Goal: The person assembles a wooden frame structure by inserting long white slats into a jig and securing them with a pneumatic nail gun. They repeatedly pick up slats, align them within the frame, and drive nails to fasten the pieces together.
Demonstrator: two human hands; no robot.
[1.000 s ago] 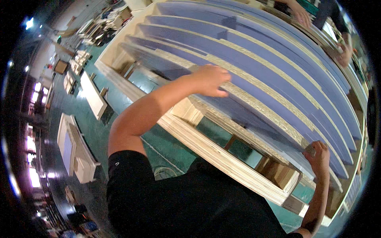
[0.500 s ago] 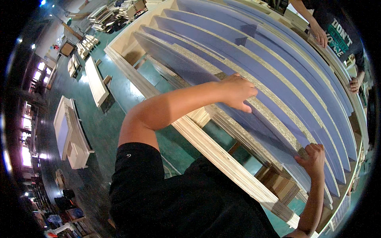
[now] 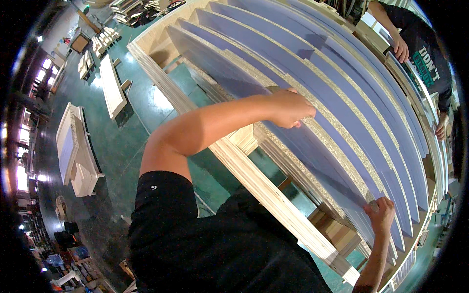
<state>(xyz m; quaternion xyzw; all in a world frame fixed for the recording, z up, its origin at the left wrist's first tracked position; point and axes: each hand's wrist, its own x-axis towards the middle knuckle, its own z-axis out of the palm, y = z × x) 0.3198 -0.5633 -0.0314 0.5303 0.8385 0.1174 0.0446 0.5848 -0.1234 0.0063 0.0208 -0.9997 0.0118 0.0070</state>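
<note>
Several blue-grey faced chipboard panels stand on edge in rows in front of me, their speckled tan edges facing up. The fingers of my left hand (image 3: 291,110) are closed over the top edge of the panel nearest me (image 3: 207,58), about midway along it. Further right and lower, my right hand (image 3: 381,214) grips the same panel near its right end, thumb on the near side. Both hands are seen from behind, so their fingertips on the far side are hidden.
A long, thick layered wooden beam (image 3: 273,198) runs between my body and the panels. Stacked boards (image 3: 337,232) lie lower, below the panels. Across the rows stands another person (image 3: 432,58), hands at the far edge. Wooden pieces (image 3: 111,88) lie on the green floor to the left.
My left thumb and fingers have closed down onto the panel's edge. My right hand sits a little lower in the picture. The other person's hands have shifted along the far side. The view has moved slightly.
</note>
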